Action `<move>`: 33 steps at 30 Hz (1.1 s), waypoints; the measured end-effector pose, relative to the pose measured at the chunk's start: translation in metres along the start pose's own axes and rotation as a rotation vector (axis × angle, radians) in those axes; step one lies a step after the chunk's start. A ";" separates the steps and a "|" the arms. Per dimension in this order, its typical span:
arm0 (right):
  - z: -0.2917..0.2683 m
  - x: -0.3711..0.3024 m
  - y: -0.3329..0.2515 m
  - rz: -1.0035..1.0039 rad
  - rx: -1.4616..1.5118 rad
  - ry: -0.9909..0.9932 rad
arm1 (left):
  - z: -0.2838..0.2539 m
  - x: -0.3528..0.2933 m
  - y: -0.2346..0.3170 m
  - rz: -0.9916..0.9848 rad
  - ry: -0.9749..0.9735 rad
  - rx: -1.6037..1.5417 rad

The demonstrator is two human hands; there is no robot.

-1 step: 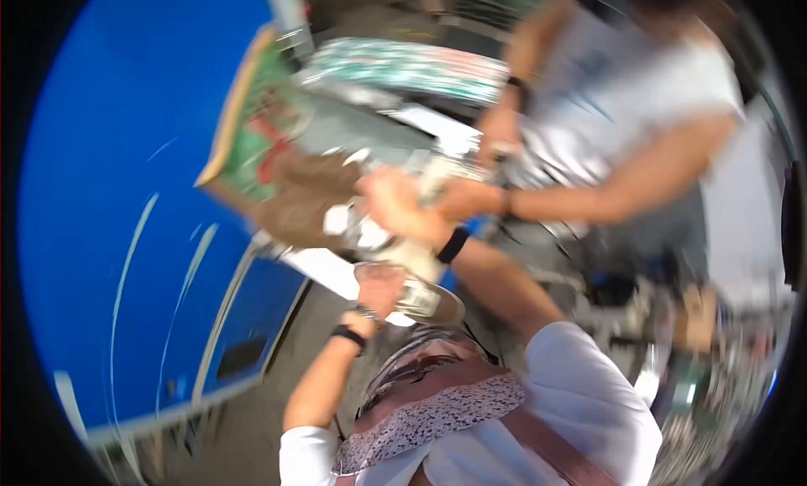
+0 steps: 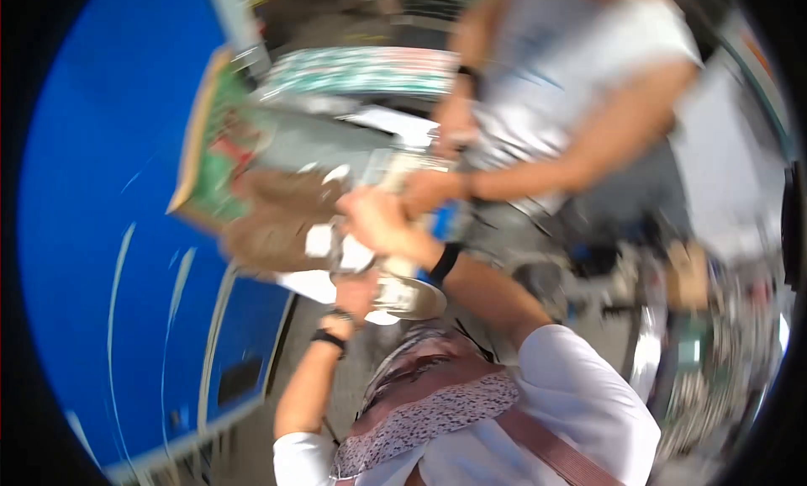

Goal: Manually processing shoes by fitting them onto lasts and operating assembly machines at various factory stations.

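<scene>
My left hand point(image 2: 356, 294) is low in the middle, its fingers closed against a beige shoe point(image 2: 409, 298) with pale lacing. The shoe's rounded toe points right. My right hand point(image 2: 376, 220), above it, has curled fingers over something whitish; blur hides what it grips. Just left of both hands lies a soft-looking brown bundle point(image 2: 277, 234) with white patches on it. Close to my right hand, a co-worker's hand point(image 2: 433, 189) touches a pale piece point(image 2: 402, 168), and that person's other hand point(image 2: 455, 131) is a little farther off.
A blue panel point(image 2: 101, 192) fills the left side. Beside the brown bundle stands a green board point(image 2: 220, 150) with a tan edge. A striped green-and-white pack point(image 2: 361, 72) lies at the back. The co-worker point(image 2: 555, 74) stands at the far right; blurred clutter and a tan box point(image 2: 688, 276) lie to the right.
The surroundings and co-worker have shifted left in the picture. My right hand is slightly lower and further left; my left hand has drifted slightly left, still against the shoe.
</scene>
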State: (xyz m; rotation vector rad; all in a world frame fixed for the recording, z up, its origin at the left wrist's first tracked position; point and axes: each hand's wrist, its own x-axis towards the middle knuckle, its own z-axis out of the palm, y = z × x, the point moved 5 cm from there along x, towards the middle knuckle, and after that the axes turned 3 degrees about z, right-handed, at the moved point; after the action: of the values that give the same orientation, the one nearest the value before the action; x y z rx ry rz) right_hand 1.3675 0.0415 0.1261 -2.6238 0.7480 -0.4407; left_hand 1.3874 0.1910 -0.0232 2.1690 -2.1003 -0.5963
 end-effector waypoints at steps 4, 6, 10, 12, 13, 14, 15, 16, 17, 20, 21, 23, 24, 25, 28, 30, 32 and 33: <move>-0.084 -0.212 0.022 0.221 0.355 0.112 | 0.079 -0.081 -0.183 0.236 0.078 0.373; -0.085 -0.313 0.040 0.352 0.349 0.058 | 0.058 -0.042 -0.134 0.353 0.602 0.511; -0.127 -0.565 0.070 1.061 0.042 0.232 | -0.033 -0.036 0.017 -0.038 0.187 0.166; -0.139 -0.660 0.077 1.407 -0.045 0.318 | -0.009 -0.060 0.001 -0.097 0.269 0.218; -0.149 -0.700 0.080 1.600 -0.048 0.322 | -0.001 -0.071 -0.005 -0.158 0.219 0.213; -0.148 -0.746 0.091 1.733 0.041 0.378 | 0.010 -0.090 0.003 -0.168 0.273 0.256; -0.160 -0.776 0.090 1.809 0.218 0.540 | 0.019 -0.105 0.012 -0.210 0.227 0.221; -0.160 -0.816 0.098 1.732 0.480 0.893 | 0.025 -0.115 0.049 -0.223 0.188 0.266; -0.167 -0.839 0.110 1.578 0.743 1.217 | 0.030 -0.128 0.080 -0.247 0.111 0.212; -0.212 -0.922 0.161 1.306 1.257 1.625 | 0.072 -0.144 0.147 -0.106 0.058 0.279; -0.239 -0.939 0.179 1.403 1.210 1.629 | 0.073 -0.147 0.201 -0.182 -0.097 0.274; -0.244 -1.052 0.271 1.341 1.163 1.768 | 0.105 -0.148 0.257 -0.048 -0.091 0.224; -0.282 -1.038 0.286 1.446 0.959 1.887 | 0.121 -0.158 0.280 -0.091 -0.112 0.204; -0.276 -1.135 0.354 1.486 0.862 1.911 | 0.139 -0.153 0.312 -0.074 -0.148 0.160; -0.331 -1.193 0.440 1.382 0.813 1.945 | 0.178 -0.151 0.388 -0.096 -0.162 0.237; -0.338 -1.249 0.506 1.512 0.806 2.000 | 0.180 -0.162 0.439 -0.145 -0.223 0.241; -0.374 -1.312 0.570 1.445 0.843 2.095 | 0.180 -0.146 0.490 -0.108 -0.246 0.202; -0.406 -1.352 0.589 1.265 0.920 2.084 | 0.191 -0.132 0.508 -0.047 -0.291 0.148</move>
State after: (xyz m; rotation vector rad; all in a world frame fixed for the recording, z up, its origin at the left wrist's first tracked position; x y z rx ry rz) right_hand -0.1438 0.2186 -0.0317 0.1707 1.6412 -2.0936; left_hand 0.8462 0.3270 -0.0123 2.3406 -2.3056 -0.8318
